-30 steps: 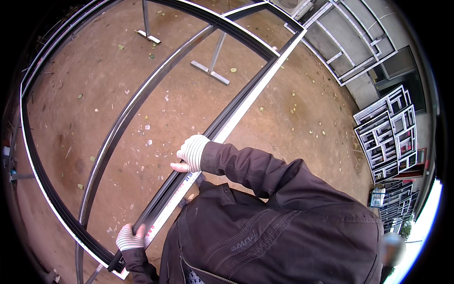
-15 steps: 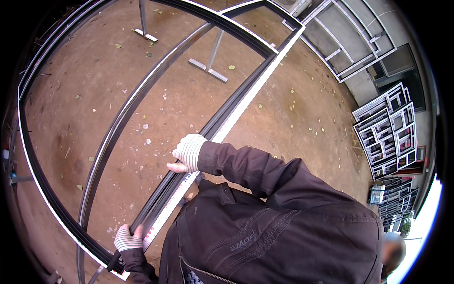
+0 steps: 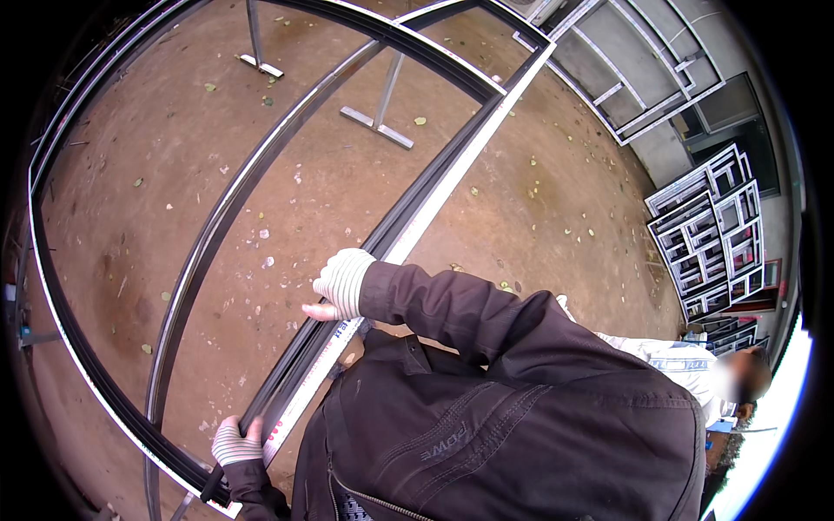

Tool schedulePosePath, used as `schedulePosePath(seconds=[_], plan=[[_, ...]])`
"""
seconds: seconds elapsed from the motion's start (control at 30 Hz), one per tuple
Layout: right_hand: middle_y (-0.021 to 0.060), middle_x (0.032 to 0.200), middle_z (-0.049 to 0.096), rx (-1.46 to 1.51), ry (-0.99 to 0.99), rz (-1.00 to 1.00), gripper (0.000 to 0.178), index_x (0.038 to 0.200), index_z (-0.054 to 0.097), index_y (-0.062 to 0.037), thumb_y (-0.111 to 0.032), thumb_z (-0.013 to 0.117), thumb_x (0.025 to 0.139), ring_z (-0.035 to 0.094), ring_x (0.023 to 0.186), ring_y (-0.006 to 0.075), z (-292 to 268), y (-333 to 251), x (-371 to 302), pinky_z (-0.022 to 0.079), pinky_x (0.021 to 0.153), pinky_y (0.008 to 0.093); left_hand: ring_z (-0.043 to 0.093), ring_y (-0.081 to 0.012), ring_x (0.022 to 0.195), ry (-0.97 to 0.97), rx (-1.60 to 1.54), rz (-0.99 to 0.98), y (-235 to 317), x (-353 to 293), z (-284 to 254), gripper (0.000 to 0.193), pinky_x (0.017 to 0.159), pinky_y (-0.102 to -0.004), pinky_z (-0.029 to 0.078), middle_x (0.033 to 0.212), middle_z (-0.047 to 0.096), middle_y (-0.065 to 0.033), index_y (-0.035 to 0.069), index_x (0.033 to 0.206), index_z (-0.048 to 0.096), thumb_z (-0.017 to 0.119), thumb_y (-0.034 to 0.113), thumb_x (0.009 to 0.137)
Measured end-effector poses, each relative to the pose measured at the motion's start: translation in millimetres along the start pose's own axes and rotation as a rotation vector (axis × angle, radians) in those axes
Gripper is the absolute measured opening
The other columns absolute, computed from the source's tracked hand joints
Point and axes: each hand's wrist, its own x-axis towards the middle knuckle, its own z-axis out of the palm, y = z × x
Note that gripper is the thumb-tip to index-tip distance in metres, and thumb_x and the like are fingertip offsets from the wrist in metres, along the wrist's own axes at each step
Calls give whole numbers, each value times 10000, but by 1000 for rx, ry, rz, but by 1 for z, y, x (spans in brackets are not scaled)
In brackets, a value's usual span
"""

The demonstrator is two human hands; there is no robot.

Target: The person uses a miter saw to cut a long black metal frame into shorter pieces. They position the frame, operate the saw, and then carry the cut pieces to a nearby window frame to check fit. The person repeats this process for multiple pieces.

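Note:
A large window frame [image 3: 441,195] of white-faced metal bars with dark inner channels stretches in front of me. My right hand [image 3: 343,285], in a white striped glove, is closed over the near bar with its thumb stuck out; its other fingers are mostly hidden. Farther down the same bar, close to the near-left corner, my left hand [image 3: 236,441] wraps the edge in a matching glove, thumb on the inner side. Between the hands, dark strips [image 3: 291,360] run along the bar. A curved-looking crossbar [image 3: 217,213] spans the frame's inside.
Metal stands [image 3: 375,128] rise under the frame from a brown floor strewn with leaves. More frames [image 3: 708,239] lean by the wall at the right, beside a larger frame [image 3: 608,91]. Another person [image 3: 678,360] in pale clothes is behind my shoulder at the right.
The other person has come further into view at the right. My view has shifted slightly; both my hands keep nearly the same places on the bar.

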Motion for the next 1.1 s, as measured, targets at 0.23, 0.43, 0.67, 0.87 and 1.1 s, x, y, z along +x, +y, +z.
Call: schedulePosePath(seconds=[0.23, 0.43, 0.67, 0.87, 1.1], plan=[[175, 639, 674, 15, -82, 43, 697, 776, 754, -52, -639, 434, 973, 689, 649, 376, -4, 3, -7, 551, 625, 465, 667, -392, 741, -78, -59, -57, 9, 2, 1, 433, 710, -469, 537, 793, 683, -186, 35, 908, 704, 825, 428, 772], [189, 686, 691, 0, -187, 40, 725, 821, 761, -37, -645, 403, 990, 699, 704, 385, -11, 0, 2, 562, 693, 462, 690, -405, 790, -210, -53, -136, 11, 1, 1, 486, 743, -471, 548, 836, 703, -216, 17, 928, 717, 797, 474, 784], [220, 775, 703, -158, -164, 65, 611, 854, 744, -35, -530, 425, 1016, 705, 779, 393, 14, 5, 3, 547, 748, 482, 706, -362, 980, -451, -38, -73, 24, 27, -31, 709, 859, -452, 547, 973, 731, -199, 18, 1028, 732, 575, 700, 912], [232, 790, 690, -194, -97, 19, 543, 849, 715, -38, -466, 432, 1029, 687, 795, 421, 22, 0, 11, 531, 753, 499, 721, -377, 940, -565, -148, -136, 6, 17, -34, 770, 834, -451, 556, 914, 737, -211, 18, 1059, 734, 547, 747, 899], [242, 769, 661, -216, -97, 32, 571, 831, 695, -54, -482, 386, 1050, 666, 775, 437, 28, 15, 11, 513, 729, 494, 709, -381, 1018, -520, -214, -100, 0, 8, -29, 828, 891, -468, 551, 1017, 738, -211, 15, 1153, 703, 501, 777, 903]])
